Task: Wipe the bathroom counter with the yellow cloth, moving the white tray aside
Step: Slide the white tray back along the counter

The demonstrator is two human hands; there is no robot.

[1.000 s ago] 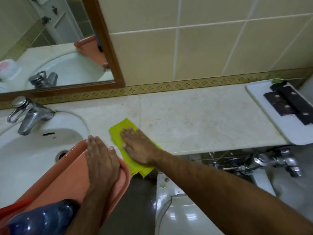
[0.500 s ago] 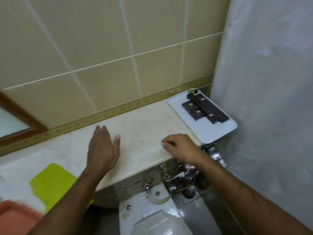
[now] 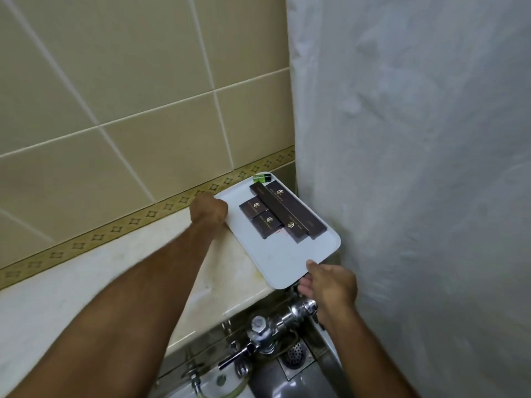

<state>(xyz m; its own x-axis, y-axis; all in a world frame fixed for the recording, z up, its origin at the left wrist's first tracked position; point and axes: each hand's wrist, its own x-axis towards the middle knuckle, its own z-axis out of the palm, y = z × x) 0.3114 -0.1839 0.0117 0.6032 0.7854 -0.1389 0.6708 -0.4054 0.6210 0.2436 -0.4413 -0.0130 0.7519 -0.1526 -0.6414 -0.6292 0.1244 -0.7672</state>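
While both hands grip the white tray (image 3: 287, 254), it sits unmoved.
Left hand (image 3: 208, 209) at ten o'clock, right hand (image 3: 327, 282) at five; wiping remains.

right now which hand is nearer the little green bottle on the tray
Left. The left hand is at the white tray's far left edge, near the green bottle; the right hand is at the near corner.
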